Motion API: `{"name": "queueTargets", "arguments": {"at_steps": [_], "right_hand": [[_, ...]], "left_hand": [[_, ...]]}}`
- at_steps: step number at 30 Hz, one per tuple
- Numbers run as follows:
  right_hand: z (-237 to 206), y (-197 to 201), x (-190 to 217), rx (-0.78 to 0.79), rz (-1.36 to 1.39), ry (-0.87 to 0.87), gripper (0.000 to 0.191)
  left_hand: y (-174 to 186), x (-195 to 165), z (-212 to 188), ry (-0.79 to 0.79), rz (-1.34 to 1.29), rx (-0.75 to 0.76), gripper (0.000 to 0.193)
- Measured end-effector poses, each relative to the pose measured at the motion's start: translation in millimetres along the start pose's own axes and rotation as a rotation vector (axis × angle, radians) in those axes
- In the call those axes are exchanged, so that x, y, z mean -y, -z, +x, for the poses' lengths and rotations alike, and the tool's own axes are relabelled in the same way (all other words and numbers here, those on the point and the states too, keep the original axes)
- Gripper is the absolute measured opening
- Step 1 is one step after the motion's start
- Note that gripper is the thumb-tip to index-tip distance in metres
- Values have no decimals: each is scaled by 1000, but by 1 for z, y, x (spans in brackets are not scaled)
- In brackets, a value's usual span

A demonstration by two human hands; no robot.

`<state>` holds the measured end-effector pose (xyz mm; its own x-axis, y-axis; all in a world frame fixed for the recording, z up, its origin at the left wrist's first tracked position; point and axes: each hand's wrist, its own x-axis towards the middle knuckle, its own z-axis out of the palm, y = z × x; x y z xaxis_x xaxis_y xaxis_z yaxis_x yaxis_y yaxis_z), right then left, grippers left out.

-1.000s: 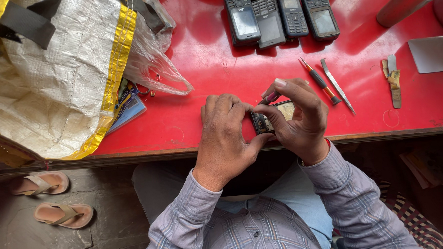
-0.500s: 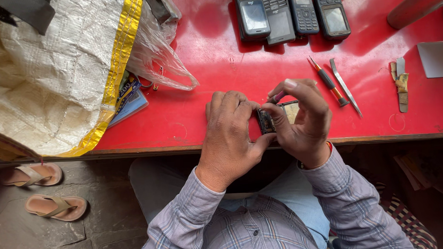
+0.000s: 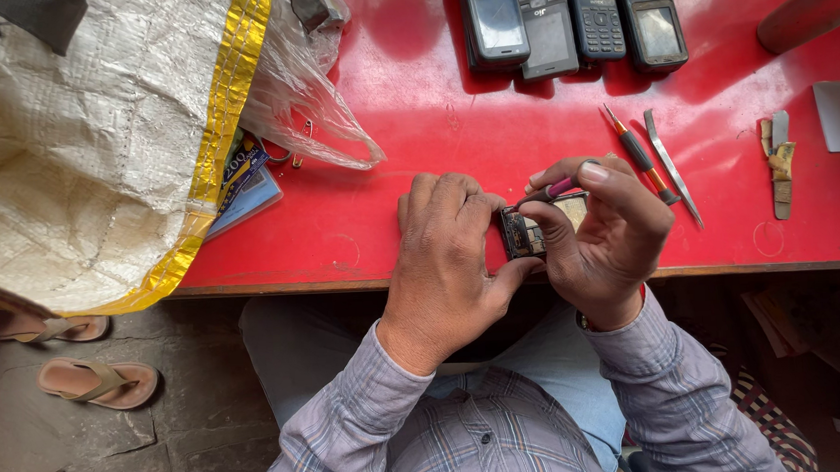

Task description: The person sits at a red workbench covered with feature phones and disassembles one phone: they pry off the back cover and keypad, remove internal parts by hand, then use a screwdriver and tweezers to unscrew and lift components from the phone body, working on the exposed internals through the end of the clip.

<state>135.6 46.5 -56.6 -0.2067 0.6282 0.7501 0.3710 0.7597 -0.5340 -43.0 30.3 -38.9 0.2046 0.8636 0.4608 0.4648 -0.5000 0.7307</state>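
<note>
Working at the near edge of a red table (image 3: 405, 104), the person has a small opened phone (image 3: 526, 233) pinched between both hands, its back off and the dark insides facing up. The left hand (image 3: 444, 254) clamps it from the side, thumb under the lower edge and fingers curled over the top, so the phone sits right against those fingertips. The right hand (image 3: 601, 237) has thumb and forefinger closed together on a thin pink-handled tool (image 3: 548, 192), whose tip reaches down into the open body just beside the left fingers. From how it lies, I'd judge the job is in the middle: the casing is already apart and the inside is being worked on, while nothing shows it being closed up yet, and I can't make out where the back cover is. Just beyond the right knuckles lie a small screwdriver (image 3: 639, 153) and tweezers (image 3: 672, 166), untouched, and farther off to that side a little scraper (image 3: 779, 162). Well past the fingers, at the far edge, four keypad phones (image 3: 571, 20) wait in a row; whether they are finished I can't tell. Off beyond the left wrist slumps a woven sack (image 3: 85, 137).
</note>
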Motion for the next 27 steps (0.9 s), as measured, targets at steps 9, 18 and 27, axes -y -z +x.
{"name": "queueTargets", "arguments": {"at_steps": [9,18,27], "right_hand": [[-4,0,0,5,26,-46,60],[9,3,0,37,-18,-23,61],[13,-5,5,31,-23,-21,53]], "left_hand": [[0,2,2,0,-9,8,57],[-1,2,3,15,-11,11,58],[1,2,4,18,-8,15,58]]}}
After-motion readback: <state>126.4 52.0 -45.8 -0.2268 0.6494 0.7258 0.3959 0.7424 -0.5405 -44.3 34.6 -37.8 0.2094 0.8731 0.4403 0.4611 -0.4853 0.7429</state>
